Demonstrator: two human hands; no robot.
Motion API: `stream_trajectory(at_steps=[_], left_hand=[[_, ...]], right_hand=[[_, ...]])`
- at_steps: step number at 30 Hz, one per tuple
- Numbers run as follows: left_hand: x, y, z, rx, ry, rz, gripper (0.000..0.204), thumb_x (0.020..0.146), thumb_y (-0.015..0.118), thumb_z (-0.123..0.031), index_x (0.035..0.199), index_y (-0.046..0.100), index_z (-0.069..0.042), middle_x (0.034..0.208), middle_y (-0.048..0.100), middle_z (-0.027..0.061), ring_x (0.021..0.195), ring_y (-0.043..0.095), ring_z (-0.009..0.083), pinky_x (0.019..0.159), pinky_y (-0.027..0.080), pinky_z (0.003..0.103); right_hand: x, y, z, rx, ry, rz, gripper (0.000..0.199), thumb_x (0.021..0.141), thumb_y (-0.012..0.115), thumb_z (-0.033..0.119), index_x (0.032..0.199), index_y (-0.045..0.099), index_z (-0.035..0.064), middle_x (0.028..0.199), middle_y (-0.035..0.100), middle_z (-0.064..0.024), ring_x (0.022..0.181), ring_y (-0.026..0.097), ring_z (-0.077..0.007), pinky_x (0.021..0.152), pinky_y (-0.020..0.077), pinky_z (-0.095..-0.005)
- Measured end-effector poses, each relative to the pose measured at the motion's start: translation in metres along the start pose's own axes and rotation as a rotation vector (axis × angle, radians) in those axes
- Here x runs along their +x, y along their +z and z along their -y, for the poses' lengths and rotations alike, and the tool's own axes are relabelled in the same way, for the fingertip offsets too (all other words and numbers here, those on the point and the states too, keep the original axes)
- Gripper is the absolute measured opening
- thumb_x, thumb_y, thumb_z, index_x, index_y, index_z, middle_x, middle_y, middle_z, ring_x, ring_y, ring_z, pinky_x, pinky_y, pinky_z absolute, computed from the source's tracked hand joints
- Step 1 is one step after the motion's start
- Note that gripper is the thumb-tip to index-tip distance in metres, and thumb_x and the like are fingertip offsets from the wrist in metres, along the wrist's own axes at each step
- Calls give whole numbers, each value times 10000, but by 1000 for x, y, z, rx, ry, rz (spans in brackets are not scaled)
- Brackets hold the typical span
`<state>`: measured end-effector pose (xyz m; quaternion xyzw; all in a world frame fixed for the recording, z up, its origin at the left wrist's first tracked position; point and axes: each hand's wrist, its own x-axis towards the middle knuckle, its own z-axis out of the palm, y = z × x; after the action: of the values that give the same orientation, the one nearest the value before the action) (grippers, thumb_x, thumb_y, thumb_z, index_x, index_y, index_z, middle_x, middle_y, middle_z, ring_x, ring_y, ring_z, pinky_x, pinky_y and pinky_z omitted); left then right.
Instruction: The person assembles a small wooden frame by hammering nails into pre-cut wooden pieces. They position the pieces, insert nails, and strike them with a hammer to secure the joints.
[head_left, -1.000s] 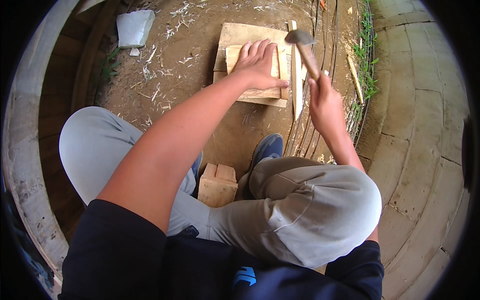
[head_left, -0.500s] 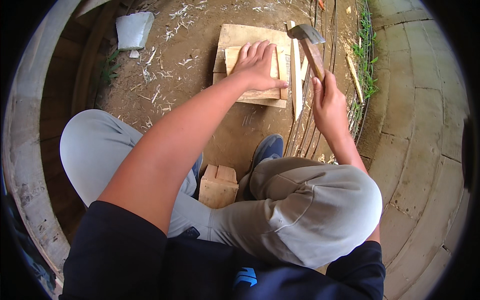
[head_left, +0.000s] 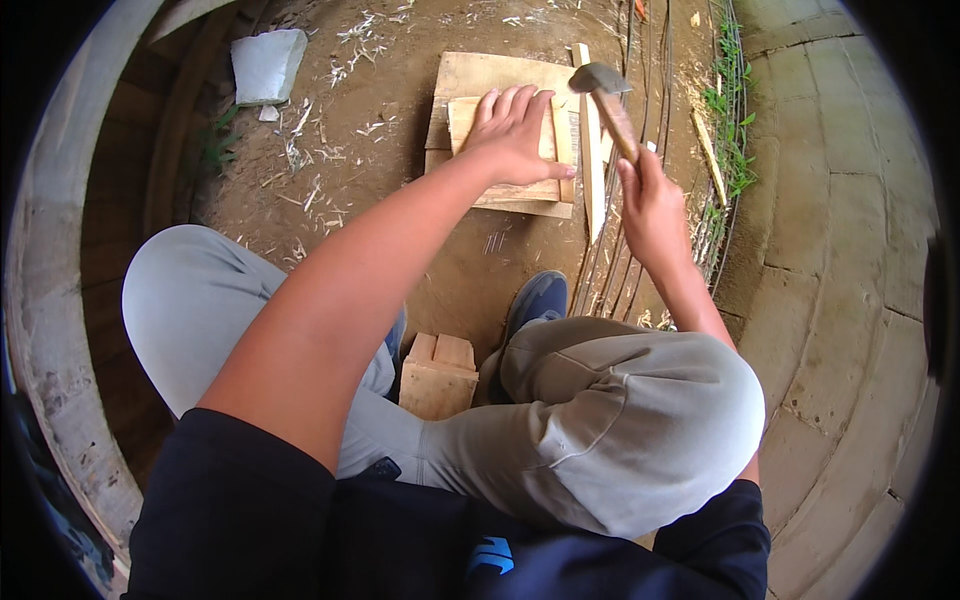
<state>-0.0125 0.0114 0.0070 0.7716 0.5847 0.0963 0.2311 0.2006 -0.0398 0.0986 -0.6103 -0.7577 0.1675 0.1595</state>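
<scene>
My right hand (head_left: 656,212) grips a hammer (head_left: 612,115) by its wooden handle. Its dark metal head is raised just right of the boards, touching nothing that I can make out. My left hand (head_left: 518,138) lies with fingers spread across a small wooden panel (head_left: 490,190), its thumb reaching a narrow wooden strip (head_left: 566,135) along the panel's right edge. Beneath them is a wider wooden board (head_left: 480,70) on the ground. A few thin nails (head_left: 494,242) lie on the dirt in front of the boards.
A long wooden stick (head_left: 592,190) and dark metal rods (head_left: 650,100) run along the right. A wooden block (head_left: 438,375) stands between my feet. At the far left lies a pale stone slab (head_left: 268,66). Wood shavings litter the dirt; a block wall (head_left: 830,230) rises at right.
The hammer has come slightly down and to the left, its head turning with it. My left hand stays on the panel in nearly the same place.
</scene>
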Motion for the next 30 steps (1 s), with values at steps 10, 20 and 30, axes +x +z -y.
stream_trajectory(at_steps=[10,20,30], left_hand=[[2,3,-1,-3,11,-20,1282,769,705,-798,1642,165,-30,1693,230,193,1611,106,323,1306,32,509],[1,4,3,-8,24,-42,1262,781,703,-789,1643,164,-42,1681,242,200,1606,116,322,1305,19,514],[4,6,2,5,18,-39,1283,766,705,-807,1645,156,-49,1683,240,207,1605,129,332,1304,26,521]], right_hand=[[-4,-9,12,21,-16,-28,204,1089,535,245,1132,527,46,808,693,-295,724,681,-525,621,515,-610],[-8,-7,22,70,28,-9,227,1085,531,244,1124,525,20,812,677,-329,772,668,-550,664,508,-628],[-10,-3,11,94,29,-24,250,1080,547,230,1228,541,29,801,687,-299,731,675,-533,640,522,-620]])
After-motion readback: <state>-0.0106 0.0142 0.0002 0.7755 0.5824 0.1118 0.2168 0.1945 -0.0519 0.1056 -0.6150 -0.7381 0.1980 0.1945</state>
